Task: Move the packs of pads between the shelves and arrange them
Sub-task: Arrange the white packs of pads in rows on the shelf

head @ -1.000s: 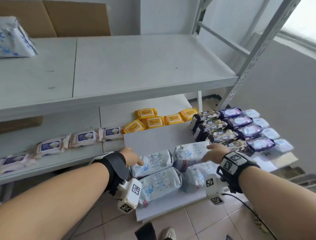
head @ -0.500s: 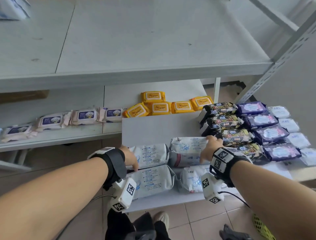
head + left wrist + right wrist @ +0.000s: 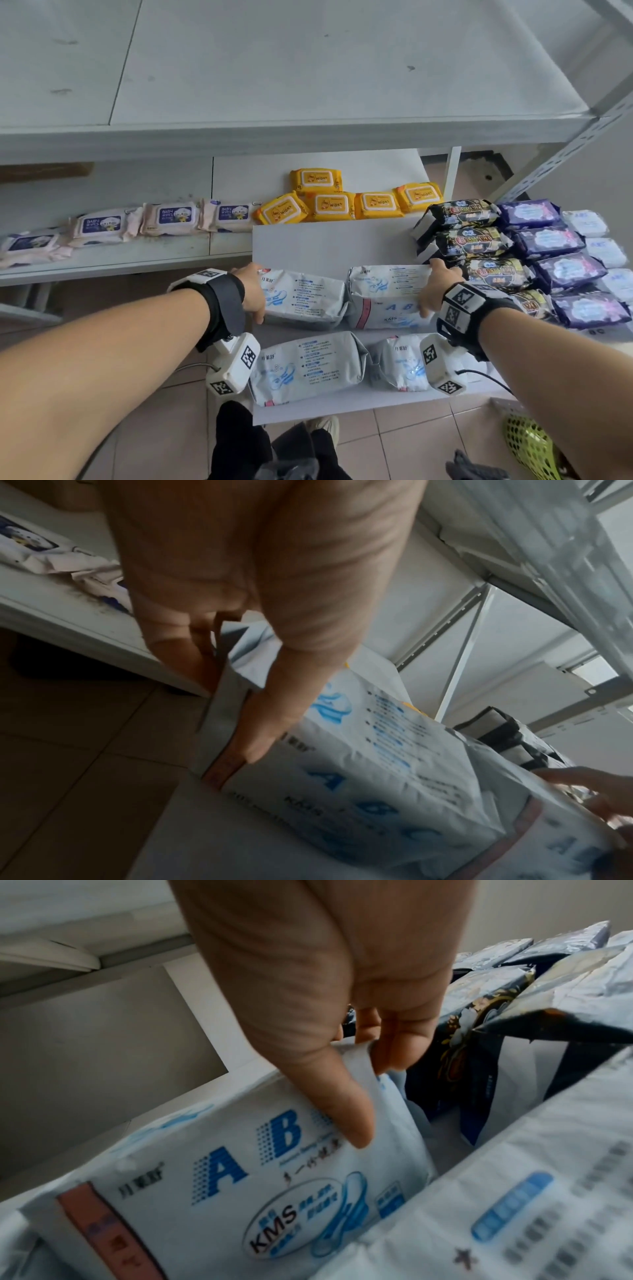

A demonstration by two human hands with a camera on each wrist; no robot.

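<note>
4 white packs are lying on the board (image 3: 308, 246); left hand (image 3: 251, 291) is gripping the left pack (image 3: 305, 294), right hand (image 3: 436, 291) is pinching the right pack (image 3: 387, 298).

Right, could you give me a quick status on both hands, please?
Left hand grips left white pack. Right hand grips right white pack. Dark packs close beside right hand.

White board (image 3: 325, 246) under white, black and purple pad packs (image 3: 308, 366).
</note>
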